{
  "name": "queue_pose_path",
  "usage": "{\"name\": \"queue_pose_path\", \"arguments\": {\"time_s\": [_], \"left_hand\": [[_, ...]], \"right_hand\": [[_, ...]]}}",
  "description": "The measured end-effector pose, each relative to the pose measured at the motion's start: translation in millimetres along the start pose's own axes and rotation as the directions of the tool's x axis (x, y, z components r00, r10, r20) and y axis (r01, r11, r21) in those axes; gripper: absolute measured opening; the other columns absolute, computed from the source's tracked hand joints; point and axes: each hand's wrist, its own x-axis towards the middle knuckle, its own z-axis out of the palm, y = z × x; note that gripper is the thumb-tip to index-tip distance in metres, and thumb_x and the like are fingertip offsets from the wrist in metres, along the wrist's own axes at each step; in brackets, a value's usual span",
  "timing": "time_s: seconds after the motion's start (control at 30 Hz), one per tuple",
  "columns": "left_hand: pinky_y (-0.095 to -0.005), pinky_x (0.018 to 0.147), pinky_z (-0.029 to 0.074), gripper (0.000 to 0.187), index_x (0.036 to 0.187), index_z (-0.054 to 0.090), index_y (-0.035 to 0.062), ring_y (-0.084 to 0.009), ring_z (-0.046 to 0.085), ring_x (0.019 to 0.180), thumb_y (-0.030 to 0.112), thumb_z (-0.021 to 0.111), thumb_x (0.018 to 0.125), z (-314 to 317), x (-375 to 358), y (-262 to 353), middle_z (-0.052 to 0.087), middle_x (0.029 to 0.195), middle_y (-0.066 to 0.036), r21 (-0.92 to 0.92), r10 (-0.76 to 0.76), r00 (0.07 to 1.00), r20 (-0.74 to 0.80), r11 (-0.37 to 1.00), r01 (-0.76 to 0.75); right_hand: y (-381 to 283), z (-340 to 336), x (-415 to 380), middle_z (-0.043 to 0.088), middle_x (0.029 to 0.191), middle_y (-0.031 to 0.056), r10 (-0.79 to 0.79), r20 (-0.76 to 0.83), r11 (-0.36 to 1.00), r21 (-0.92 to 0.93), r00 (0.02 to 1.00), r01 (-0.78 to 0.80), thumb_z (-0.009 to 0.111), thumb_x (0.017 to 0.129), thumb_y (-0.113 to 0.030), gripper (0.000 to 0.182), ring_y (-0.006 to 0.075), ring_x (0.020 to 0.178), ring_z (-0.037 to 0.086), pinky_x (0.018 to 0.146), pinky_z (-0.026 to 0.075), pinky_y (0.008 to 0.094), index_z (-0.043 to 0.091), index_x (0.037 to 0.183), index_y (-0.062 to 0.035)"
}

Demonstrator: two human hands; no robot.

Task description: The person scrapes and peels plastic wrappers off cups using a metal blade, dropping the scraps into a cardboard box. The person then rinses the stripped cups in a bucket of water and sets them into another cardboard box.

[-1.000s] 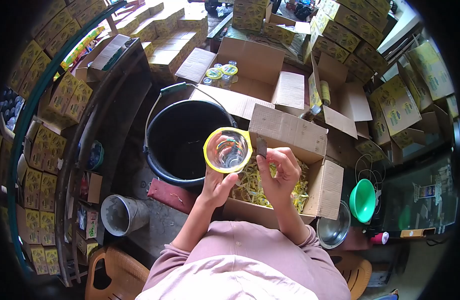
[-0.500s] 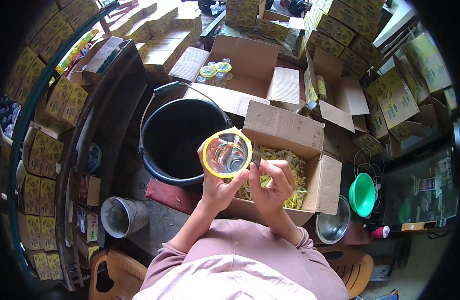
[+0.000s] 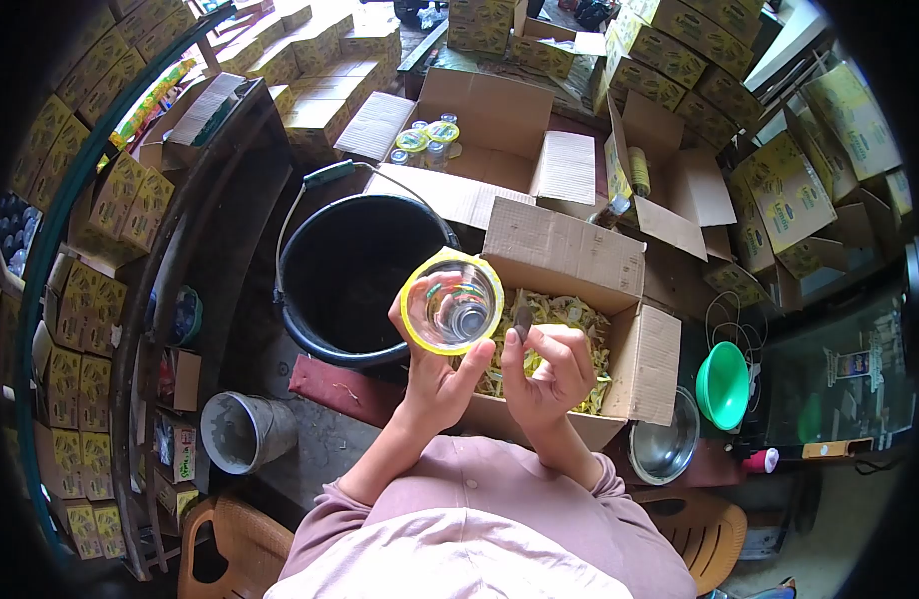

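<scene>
A clear plastic cup [image 3: 466, 317] with a yellow film around its rim is tilted so that its mouth faces me. My left hand [image 3: 434, 384] wraps round it from the left and below, with the thumb near the rim. My right hand [image 3: 554, 374] is just to the right of the cup, its thumb and forefinger pinching a small, flat, dark blade-like piece [image 3: 523, 321]. Beneath the hands is an open cardboard box [image 3: 564, 250], which contains many yellow strips and scraps [image 3: 585, 317].
A large black bucket [image 3: 354, 349] stands left of the cup. Behind is an open carton [image 3: 489, 110] with several yellow-lidded cups [image 3: 424, 140]. To the right are a metal bowl [image 3: 669, 449] and a green bowl [image 3: 724, 387]. A grey bucket [image 3: 242, 431] sits lower left.
My right hand has shifted slightly right, drawing the dark piece away from the cup's rim. The left hand keeps its hold on the cup, almost unmoved.
</scene>
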Motion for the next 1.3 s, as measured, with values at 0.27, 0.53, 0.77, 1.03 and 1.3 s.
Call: {"name": "queue_pose_path", "arguments": {"time_s": [0.27, 0.53, 0.77, 1.03, 1.3], "left_hand": [[-0.0365, 0.103, 0.024, 0.066, 0.134, 0.01, 0.0002, -0.024, 0.032, 0.122, 0.018, 0.051, 0.087, 4, -4, 5, 0.025, 0.131, -0.015, 0.07, -0.032, 0.999, 0.034, 0.997, 0.03], [-0.0368, 0.105, 0.017, 0.062, 0.134, 0.008, -0.0029, -0.0259, 0.025, 0.126, 0.025, 0.041, 0.09, 3, -8, 1, 0.015, 0.134, -0.016, 0.29, -0.016, 0.994, 0.105, 0.957, -0.015], [-0.0375, 0.101, 0.023, 0.07, 0.129, -0.004, -0.0002, -0.0259, 0.029, 0.121, 0.014, 0.05, 0.087, 4, -5, 4, 0.017, 0.13, -0.02, 0.247, -0.016, 0.991, 0.129, 0.969, -0.016], [-0.0372, 0.1, 0.024, 0.07, 0.129, -0.005, 0.0018, -0.0249, 0.031, 0.12, 0.015, 0.049, 0.087, 4, -7, 7, 0.018, 0.129, -0.019, 0.389, -0.066, 0.982, 0.176, 0.921, -0.008], [-0.0373, 0.1, 0.026, 0.071, 0.127, -0.006, 0.0057, -0.0247, 0.031, 0.12, 0.011, 0.052, 0.086, 10, -8, 5, 0.021, 0.128, -0.019, 0.208, -0.029, 0.995, 0.092, 0.978, 0.009]], "right_hand": [[-1, 1, -1, 0.056, 0.07, 0.007, -0.013, 0.011, 1.0, -0.002, 1.0, 0.013, 0.069, 0.066, 0.003, 0.018, 0.0164, 0.06, 0.056, 0.051, 0.045, 0.0253, 0.059, 0.08, -0.0029], [1, 2, -5, 0.055, 0.07, 0.0074, -0.018, 0.003, 0.999, -0.03, 1.0, 0.018, 0.07, 0.069, -0.003, 0.017, 0.0172, 0.06, 0.055, 0.051, 0.042, 0.0257, 0.058, 0.08, -0.0029], [1, 1, -5, 0.054, 0.07, 0.0077, -0.017, -0.001, 0.999, -0.037, 1.0, 0.017, 0.069, 0.069, -0.003, 0.016, 0.0178, 0.061, 0.055, 0.051, 0.042, 0.0264, 0.057, 0.079, -0.0022], [-1, 1, -7, 0.054, 0.07, 0.008, -0.027, -0.004, 0.999, -0.035, 1.0, 0.027, 0.069, 0.069, -0.004, 0.017, 0.0183, 0.061, 0.055, 0.052, 0.043, 0.0268, 0.056, 0.08, -0.0019], [0, 2, -5, 0.053, 0.07, 0.0074, -0.041, -0.015, 0.998, -0.055, 0.999, 0.04, 0.071, 0.071, -0.01, 0.02, 0.0184, 0.061, 0.054, 0.052, 0.043, 0.0269, 0.056, 0.081, -0.0017]]}}
